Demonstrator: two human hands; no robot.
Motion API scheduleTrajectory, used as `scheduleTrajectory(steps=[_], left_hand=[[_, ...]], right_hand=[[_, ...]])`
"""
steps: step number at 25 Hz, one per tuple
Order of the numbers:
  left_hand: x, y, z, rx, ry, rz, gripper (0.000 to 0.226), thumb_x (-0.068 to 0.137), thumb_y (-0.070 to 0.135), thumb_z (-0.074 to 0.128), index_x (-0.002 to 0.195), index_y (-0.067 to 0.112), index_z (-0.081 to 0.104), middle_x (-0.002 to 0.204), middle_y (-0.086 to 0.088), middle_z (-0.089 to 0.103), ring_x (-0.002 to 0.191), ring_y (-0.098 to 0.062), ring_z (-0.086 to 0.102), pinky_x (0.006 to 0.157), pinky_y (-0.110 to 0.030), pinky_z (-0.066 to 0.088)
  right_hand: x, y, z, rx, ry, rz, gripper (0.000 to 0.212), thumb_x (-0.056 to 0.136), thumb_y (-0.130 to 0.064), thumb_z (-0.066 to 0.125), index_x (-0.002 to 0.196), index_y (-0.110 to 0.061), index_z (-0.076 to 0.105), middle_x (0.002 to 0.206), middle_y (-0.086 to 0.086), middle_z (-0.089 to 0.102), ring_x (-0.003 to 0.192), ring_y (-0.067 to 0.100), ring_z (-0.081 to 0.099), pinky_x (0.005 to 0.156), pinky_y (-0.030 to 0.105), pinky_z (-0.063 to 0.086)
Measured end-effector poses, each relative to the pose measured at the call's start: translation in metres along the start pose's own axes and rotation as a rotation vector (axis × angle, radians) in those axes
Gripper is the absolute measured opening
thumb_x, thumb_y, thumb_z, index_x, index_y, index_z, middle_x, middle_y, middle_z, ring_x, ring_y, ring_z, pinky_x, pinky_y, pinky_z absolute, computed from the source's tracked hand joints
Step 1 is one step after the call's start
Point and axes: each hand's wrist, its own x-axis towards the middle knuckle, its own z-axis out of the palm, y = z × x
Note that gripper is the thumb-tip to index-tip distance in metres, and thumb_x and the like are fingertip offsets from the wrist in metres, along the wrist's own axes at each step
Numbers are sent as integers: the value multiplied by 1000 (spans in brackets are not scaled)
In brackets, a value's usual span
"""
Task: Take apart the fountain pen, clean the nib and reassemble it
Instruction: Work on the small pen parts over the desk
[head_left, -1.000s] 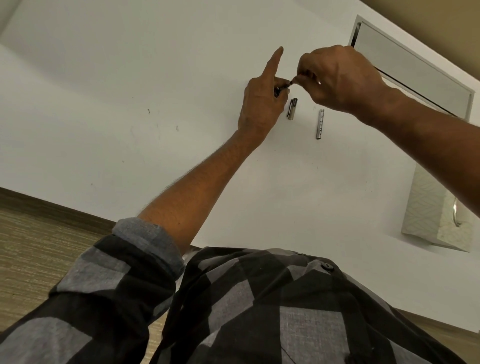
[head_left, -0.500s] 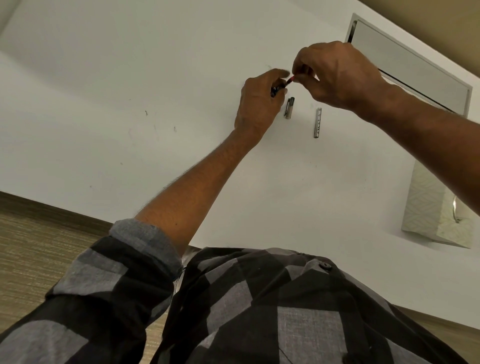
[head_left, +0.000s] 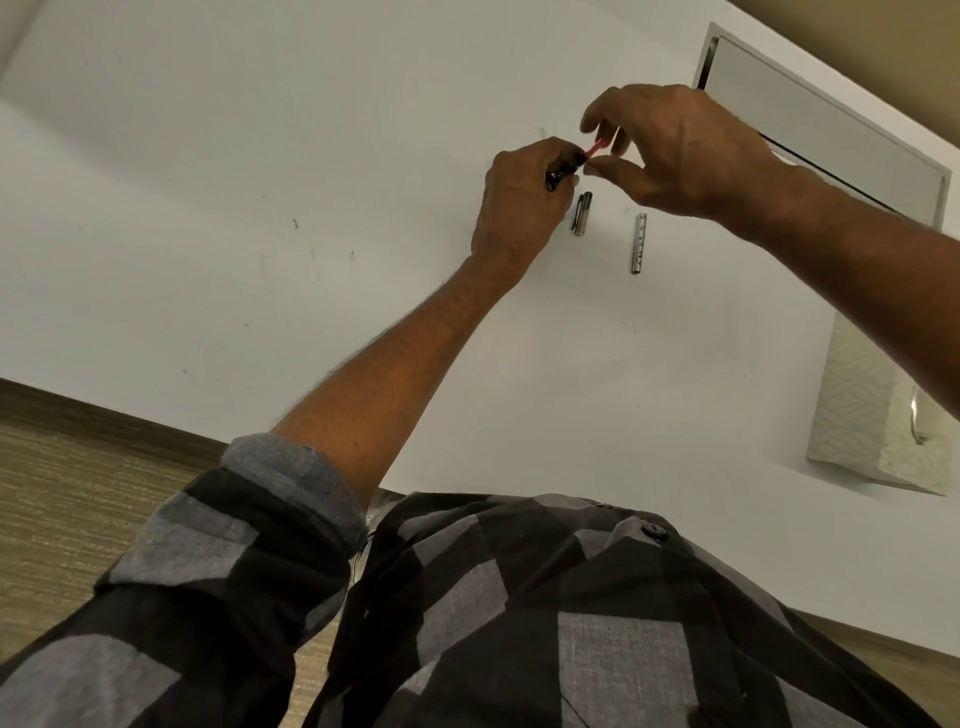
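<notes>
At the left edge a strip of wood-grain floor (head_left: 78, 493) shows beside the white table (head_left: 260, 156), and the plaid sleeve (head_left: 218, 561) rises from about seven o'clock toward the middle of the view. The left hand (head_left: 524, 197) sits just above centre, toward twelve o'clock, its fingers curled closed around the dark pen section (head_left: 558, 176); only a short black part of it shows past the knuckles. A thin red piece (head_left: 594, 148) sticks out of that grip toward one o'clock; it is small and blurred, perhaps an ink cartridge. Just right of it the right hand (head_left: 680, 156) hovers with thumb and forefinger slightly parted at the red piece's tip, and whether they actually touch it cannot be told. Below the two hands the metal cap (head_left: 582, 213) lies on the table, just beside the left hand, and the slim metal barrel (head_left: 639, 243) lies a little further right, apart from it. At two o'clock a pale flat panel (head_left: 831, 114) rests on the table's far corner, and at four o'clock stands a patterned tissue box (head_left: 862, 426).
</notes>
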Motion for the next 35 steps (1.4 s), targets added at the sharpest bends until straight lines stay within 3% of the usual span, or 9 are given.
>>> scheduleTrajectory(steps=[2, 6, 12, 17, 21, 25, 29, 32, 35], left_hand=[[1, -1, 1, 18, -5, 4, 20, 89, 14, 72, 108, 9, 77, 99, -4, 79, 90, -16, 74, 91, -25, 56], [2, -1, 2, 54, 19, 15, 18, 88, 13, 70, 105, 13, 78, 95, 0, 80, 85, -13, 73, 82, -13, 49], [2, -2, 3, 44, 22, 15, 19, 88, 14, 70, 105, 12, 78, 94, 0, 79, 85, -14, 73, 83, -18, 53], [-3, -2, 0, -172, -37, -38, 48, 86, 10, 73, 132, 11, 64, 118, -10, 74, 110, -14, 70, 91, -29, 59], [-11, -3, -6, -200, 2, -35, 49, 88, 9, 69, 137, 10, 61, 129, -7, 69, 122, -14, 64, 96, -14, 51], [-35, 0, -7, -255, 136, -82, 43, 90, 8, 66, 133, 7, 62, 127, -6, 69, 120, -15, 64, 104, -35, 52], [-77, 24, 9, -552, 257, -382, 44, 87, 2, 73, 129, 2, 59, 123, -7, 68, 114, -20, 65, 101, -28, 52], [-108, 34, 29, -716, 137, -693, 38, 92, 17, 69, 129, 8, 62, 114, -5, 70, 102, -17, 68, 98, -32, 54], [-114, 41, 29, -750, 16, -712, 36, 97, 27, 64, 127, 8, 65, 105, -2, 73, 104, -20, 71, 98, -38, 56]], right_hand=[[0, 0, -1, -25, -7, -28, 20, 103, -24, 59, 116, -10, 64, 105, 14, 71, 90, 34, 69, 78, 49, 59], [3, -2, 2, -64, 29, 103, 24, 104, -30, 56, 108, -8, 66, 98, 16, 72, 86, 38, 67, 73, 49, 57], [6, 0, 6, -48, 32, 142, 24, 103, -30, 57, 105, -8, 65, 95, 16, 70, 83, 38, 65, 69, 48, 54], [-6, 6, 2, 30, 107, 124, 21, 101, -27, 60, 105, -8, 68, 96, 13, 75, 87, 34, 69, 75, 47, 57], [-23, 6, 1, 119, 190, 176, 22, 100, -28, 61, 103, -10, 71, 94, 10, 77, 86, 28, 72, 78, 45, 59], [-40, 6, 6, 248, 288, 324, 24, 97, -32, 65, 103, -11, 74, 92, 7, 77, 77, 16, 68, 76, 34, 59], [-62, 0, 36, 664, 461, 685, 24, 94, -33, 69, 94, -10, 75, 77, 0, 75, 62, 3, 69, 70, 20, 56], [-81, -17, 68, 1356, 565, 1019, 19, 98, -26, 69, 87, -11, 73, 73, -1, 74, 59, 4, 68, 66, 24, 57], [-103, -42, 90, 1875, 557, 1151, 18, 101, -25, 66, 89, -14, 72, 73, -5, 73, 62, 5, 68, 69, 23, 56]])
